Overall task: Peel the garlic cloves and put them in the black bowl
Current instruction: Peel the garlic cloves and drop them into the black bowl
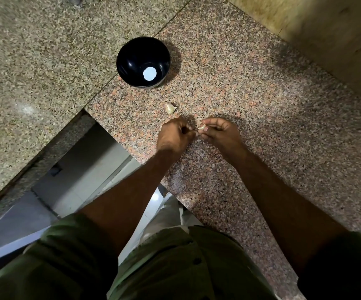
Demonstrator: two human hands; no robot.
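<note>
**Pinching a garlic clove over the granite worktop**

Pinching a small pale garlic clove (202,127) between thumb and fingertips of the right hand (219,135), just above the speckled granite worktop (262,109), near its left edge. Left hand (174,136) curled just beside it, thumb and forefinger drawn together at the clove's near end (cannot tell whether gripping skin or only touching). Both hands close enough to meet at the fingertips, with bare forearms reaching in from the bottom.

Lying alone on the worktop just beyond the left hand: a second garlic piece (170,108), still in its papery skin, pointed tip toward the right. Farther back again, well apart from the hands and close to the seam between the two stone slabs: the black bowl (132,55), upright, glossy, holding nothing but a round white sticker (149,74) on its inside bottom (no cloves inside).

Along the far right edge of the worktop, a yellowish wall (326,29). Below the worktop's left edge, pale floor tiles (84,169). Olive-green rolled sleeves (73,245) and light trousers (166,215) at the bottom.
</note>
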